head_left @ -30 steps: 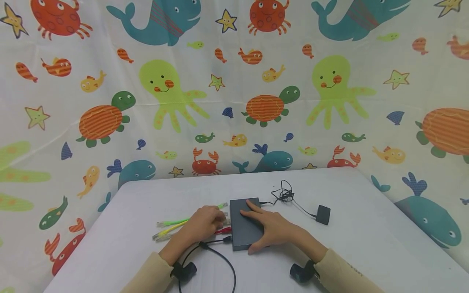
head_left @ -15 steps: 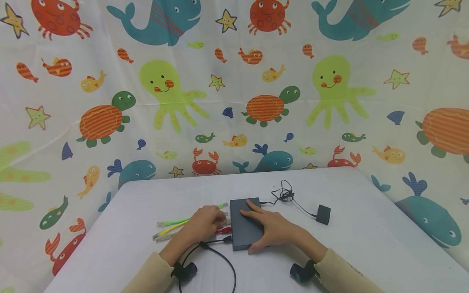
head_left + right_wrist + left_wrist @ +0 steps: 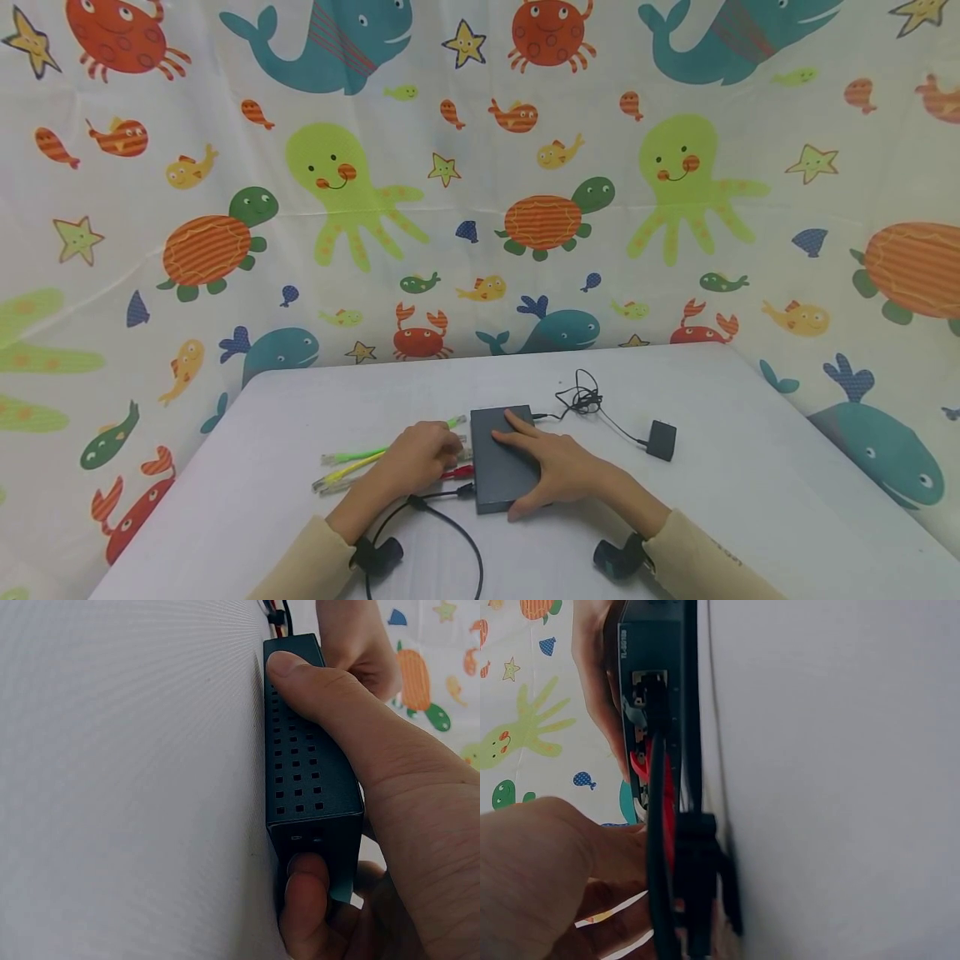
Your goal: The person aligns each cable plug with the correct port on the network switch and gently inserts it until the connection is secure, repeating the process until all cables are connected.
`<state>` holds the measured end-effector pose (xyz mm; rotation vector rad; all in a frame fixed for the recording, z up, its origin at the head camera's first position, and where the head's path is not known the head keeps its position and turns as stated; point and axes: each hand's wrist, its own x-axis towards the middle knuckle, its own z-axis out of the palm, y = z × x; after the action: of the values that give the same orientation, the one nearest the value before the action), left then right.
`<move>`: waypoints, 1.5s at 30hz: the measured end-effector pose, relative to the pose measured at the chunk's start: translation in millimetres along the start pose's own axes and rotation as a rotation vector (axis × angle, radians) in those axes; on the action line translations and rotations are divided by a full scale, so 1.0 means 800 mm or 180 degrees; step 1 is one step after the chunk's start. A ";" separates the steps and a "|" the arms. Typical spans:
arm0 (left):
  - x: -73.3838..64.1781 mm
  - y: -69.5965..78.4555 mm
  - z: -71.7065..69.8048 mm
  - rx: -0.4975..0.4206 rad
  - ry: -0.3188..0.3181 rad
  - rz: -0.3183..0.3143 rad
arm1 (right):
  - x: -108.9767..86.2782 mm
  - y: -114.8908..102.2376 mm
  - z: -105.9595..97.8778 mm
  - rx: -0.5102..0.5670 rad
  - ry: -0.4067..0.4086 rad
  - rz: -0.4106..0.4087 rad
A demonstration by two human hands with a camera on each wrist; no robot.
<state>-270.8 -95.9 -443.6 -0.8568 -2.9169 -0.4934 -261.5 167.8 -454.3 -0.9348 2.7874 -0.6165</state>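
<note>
Right hand [image 3: 564, 467] spread wide, gripping the black box [image 3: 491, 475] on the table [image 3: 750, 467], probably bracing it for the left hand [image 3: 420, 454], fingers bent by the red cable [image 3: 459, 472], pinching what I can't tell!

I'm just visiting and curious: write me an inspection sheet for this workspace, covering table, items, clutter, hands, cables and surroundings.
Surface: white table, no damage seen.
Job's things: dark box lying flat; power adapter away to its right.
Clutter: nothing seen beyond these and the cables.
Grippers: bare hands; right hand holds the box, fingers on top, thumb on the near side; left hand is at the cable ends beside it, exact grip hidden.
Cables: black plug in a port on the box's left side; red plug beside it, seating unclear; green cable and yellow cable left; adapter cord bunched.
Surroundings: sea-animal curtain behind.
</note>
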 end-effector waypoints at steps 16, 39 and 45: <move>-0.001 0.007 0.000 0.0216 0.0023 -0.0055 | -0.001 -0.002 -0.001 -0.0016 0.0014 0.0029; -0.003 0.001 -0.001 0.0095 0.0095 0.0057 | 0.000 -0.001 0.001 -0.0059 0.0052 -0.0024; -0.003 0.001 -0.003 0.0029 0.0059 0.0094 | 0.000 0.000 0.002 -0.0062 0.0058 -0.0019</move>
<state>-268.4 -97.4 -441.1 -0.8881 -2.8830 -0.4830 -261.5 167.4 -455.7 -0.9462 2.8126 -0.6027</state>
